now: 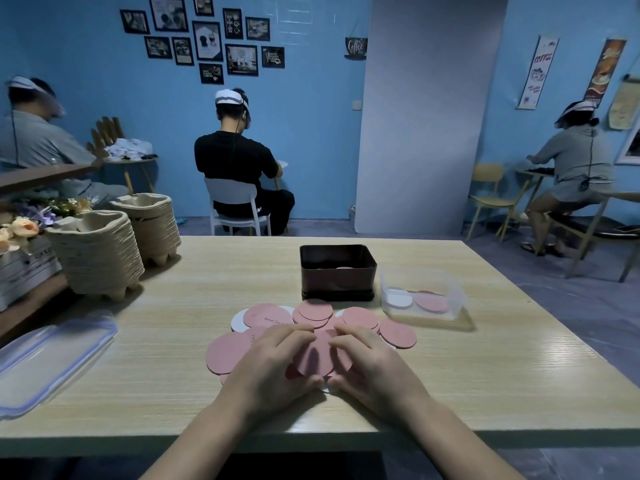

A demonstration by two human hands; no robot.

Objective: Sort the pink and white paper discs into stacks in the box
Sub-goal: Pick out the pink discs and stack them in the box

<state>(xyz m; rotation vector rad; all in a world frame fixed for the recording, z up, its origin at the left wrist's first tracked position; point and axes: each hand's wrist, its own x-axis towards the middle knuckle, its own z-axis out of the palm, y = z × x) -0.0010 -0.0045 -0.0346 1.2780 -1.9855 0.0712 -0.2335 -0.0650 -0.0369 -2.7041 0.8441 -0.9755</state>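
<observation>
Head view shows us gathering: our left hand point(277, 363) and right hand point(375, 370) both curl fingers round a bunch of round pink paper discs point(313, 358), left of the clear rectangular plastic box point(453, 299). Next, we judge: square the bunch, carry it onto that box's pink stack point(431, 303).

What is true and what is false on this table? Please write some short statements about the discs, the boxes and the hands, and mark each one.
1. The left hand and the right hand both hold pink discs. True.
2. The dark tin stands to the right of the clear box. False: it stands to its left.
3. The clear box holds one white stack and one pink stack. True.
4. The lid is on the clear box. False: it lies on the table, far left.
5. The loose discs mostly show white. False: mostly pink.
</observation>
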